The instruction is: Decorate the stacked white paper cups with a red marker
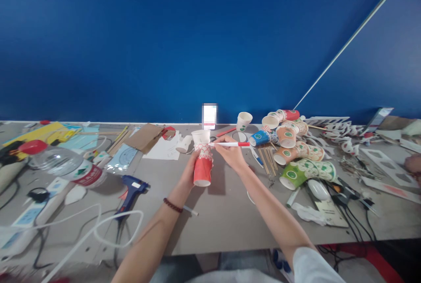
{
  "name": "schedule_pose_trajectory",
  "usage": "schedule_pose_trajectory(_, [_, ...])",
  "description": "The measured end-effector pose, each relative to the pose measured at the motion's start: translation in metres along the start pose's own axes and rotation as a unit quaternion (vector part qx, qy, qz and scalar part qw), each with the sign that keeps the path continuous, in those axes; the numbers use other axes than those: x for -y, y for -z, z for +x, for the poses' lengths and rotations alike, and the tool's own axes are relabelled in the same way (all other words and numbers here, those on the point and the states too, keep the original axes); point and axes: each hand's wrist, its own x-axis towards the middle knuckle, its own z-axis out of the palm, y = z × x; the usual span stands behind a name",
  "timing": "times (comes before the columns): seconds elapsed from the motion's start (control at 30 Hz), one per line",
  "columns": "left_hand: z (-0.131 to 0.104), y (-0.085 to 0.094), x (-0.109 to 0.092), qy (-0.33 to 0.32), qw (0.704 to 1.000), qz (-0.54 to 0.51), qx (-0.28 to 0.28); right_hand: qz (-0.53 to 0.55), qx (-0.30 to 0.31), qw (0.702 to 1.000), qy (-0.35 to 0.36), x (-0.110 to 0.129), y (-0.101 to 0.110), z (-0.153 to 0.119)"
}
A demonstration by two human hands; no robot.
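Note:
My left hand (188, 172) is wrapped round a red paper cup (203, 171) with a white scalloped pattern, its base tilted toward me. A white paper cup (200, 136) sits against its far end; how the two join is hard to make out. In my right hand (230, 152) is a white marker (235, 144) with a red end pointing right. The marker's other end is at the patterned part of the cup, and whether it touches is unclear. Beyond my hands stand a phone (209, 116) with a lit, blurred screen and an upright white cup (244, 121).
Several patterned paper cups lie at right, among them a green cup (296, 175) and a blue cup (259, 137), near wooden sticks (268, 161). At left are a blue glue gun (133, 193), a plastic bottle (70, 164), a power strip (33, 217) and looping white cable (98, 230).

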Motion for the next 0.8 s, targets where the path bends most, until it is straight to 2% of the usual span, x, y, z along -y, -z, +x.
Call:
schedule_pose_trajectory(0.2, [-0.0015,-0.0014,-0.0013,0.007,1.000,-0.004,-0.017,-0.001,-0.004,1.000,0.000,-0.0048,0.0012,0.0018])
schedule_pose_trajectory(0.63, [0.0012,0.0028,0.0004,-0.007,1.000,-0.003,-0.006,-0.024,-0.011,1.000,-0.001,-0.0010,0.0021,0.0004])
schedule_pose_trajectory(0.8, [-0.0019,-0.0016,-0.0013,0.011,1.000,0.004,-0.015,-0.029,-0.009,1.000,0.007,-0.0010,0.0026,0.0009])
